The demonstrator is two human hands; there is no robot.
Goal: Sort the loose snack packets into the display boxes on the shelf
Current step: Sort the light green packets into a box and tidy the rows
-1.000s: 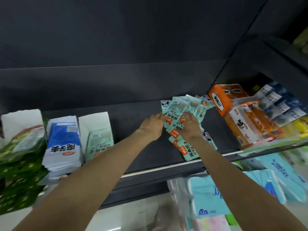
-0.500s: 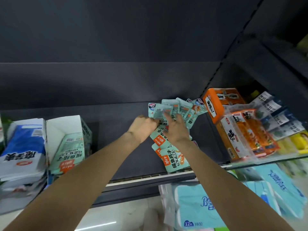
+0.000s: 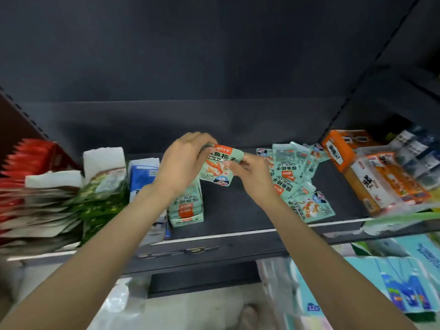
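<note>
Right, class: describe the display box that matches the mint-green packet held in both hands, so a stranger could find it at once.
Start at the dark shelf and look under the left hand. There stands the mint-green display box, just right of the blue-and-white box. It alone shares the mint colour and orange label of the held packet and of the loose pile to the right.
</note>
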